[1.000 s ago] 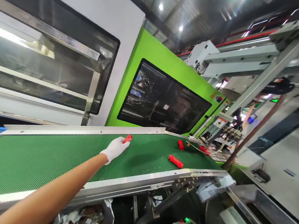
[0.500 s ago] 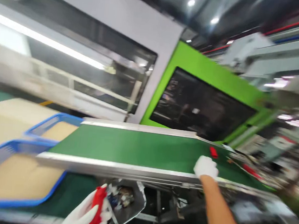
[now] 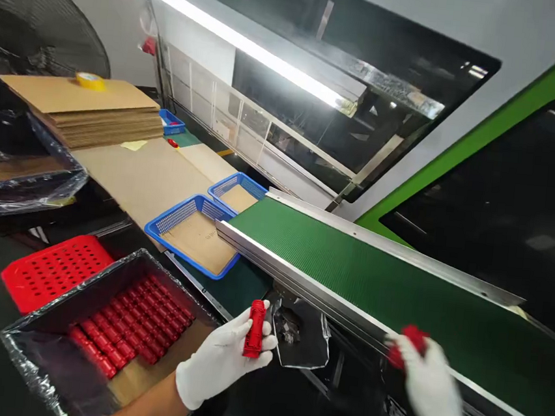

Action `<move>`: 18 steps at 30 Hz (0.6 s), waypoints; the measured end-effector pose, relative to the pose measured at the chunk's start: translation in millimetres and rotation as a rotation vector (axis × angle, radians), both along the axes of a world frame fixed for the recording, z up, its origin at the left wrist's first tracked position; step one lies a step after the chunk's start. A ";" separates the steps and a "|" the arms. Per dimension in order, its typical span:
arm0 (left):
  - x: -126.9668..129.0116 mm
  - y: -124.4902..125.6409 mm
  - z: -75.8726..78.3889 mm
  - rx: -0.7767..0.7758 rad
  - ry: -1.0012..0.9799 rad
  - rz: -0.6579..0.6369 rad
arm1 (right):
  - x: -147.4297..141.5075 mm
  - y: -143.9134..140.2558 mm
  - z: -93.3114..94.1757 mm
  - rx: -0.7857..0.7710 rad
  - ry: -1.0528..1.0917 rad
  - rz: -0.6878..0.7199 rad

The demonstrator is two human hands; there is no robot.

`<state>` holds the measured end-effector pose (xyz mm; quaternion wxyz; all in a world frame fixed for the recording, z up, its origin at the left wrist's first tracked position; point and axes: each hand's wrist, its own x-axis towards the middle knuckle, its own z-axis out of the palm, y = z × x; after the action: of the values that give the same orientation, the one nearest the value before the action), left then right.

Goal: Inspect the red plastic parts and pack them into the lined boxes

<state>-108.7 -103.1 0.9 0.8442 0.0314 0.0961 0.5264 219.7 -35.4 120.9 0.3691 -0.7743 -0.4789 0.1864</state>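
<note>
My left hand (image 3: 221,359), in a white glove, holds a red plastic handle part (image 3: 255,328) upright in front of me. Just left of it is a box lined with black plastic (image 3: 56,334) with rows of several red parts (image 3: 136,325) laid inside. My right hand (image 3: 429,393), also gloved and blurred, grips another red part (image 3: 406,341) at the near edge of the green conveyor belt (image 3: 372,289).
Two blue baskets (image 3: 186,215) with cardboard liners sit at the belt's end. A red perforated tray (image 3: 50,268) lies left of the box. A cardboard stack (image 3: 91,108) with a tape roll, a fan and the green machine (image 3: 520,185) surround the area.
The view has swung left from the belt's far end to the packing box. My right hand has come off the belt with a red part, and my left hand has come into view holding another.
</note>
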 end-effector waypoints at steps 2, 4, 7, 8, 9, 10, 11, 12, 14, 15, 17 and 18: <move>-2.5 -1.7 -8.8 -0.018 0.096 -0.019 | -64.9 -32.1 -42.1 -0.144 0.442 0.236; -2.6 -6.3 -17.3 -0.019 0.212 -0.051 | -121.1 -59.4 -76.0 -0.236 0.756 0.293; 1.9 -16.8 -27.2 0.013 0.434 -0.063 | -169.1 -86.5 -103.3 -0.274 1.087 0.195; 4.2 -19.9 -29.8 0.025 0.525 -0.049 | -176.1 -91.8 -107.7 -0.299 1.143 0.152; 6.5 -22.2 -32.2 0.034 0.619 -0.031 | -180.0 -95.5 -110.9 -0.340 1.175 0.115; 8.7 -23.6 -34.6 0.033 0.711 -0.008 | -182.1 -97.9 -113.8 -0.392 1.189 0.089; 10.6 -24.2 -37.1 0.021 0.795 0.021 | -183.5 -99.6 -116.6 -0.450 1.189 0.066; 12.4 -24.0 -39.8 0.004 0.869 0.056 | -184.7 -101.0 -119.7 -0.499 1.179 0.045; 14.9 -22.5 -46.2 -0.024 0.962 0.119 | -188.4 -103.9 -126.4 -0.563 1.144 0.014; 15.9 -21.7 -49.9 -0.028 0.983 0.135 | -190.8 -105.7 -129.8 -0.584 1.126 0.008; 17.0 -20.5 -57.3 -0.016 0.998 0.141 | -195.8 -109.3 -135.7 -0.614 1.103 0.008; 17.2 -20.3 -60.7 -0.006 0.998 0.133 | -197.9 -110.9 -137.9 -0.625 1.098 0.010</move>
<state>-91.5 -123.4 -59.8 0.6600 0.2706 0.4916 0.4995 21.8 -146.3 -17.0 0.3166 -0.6347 -0.1461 0.6896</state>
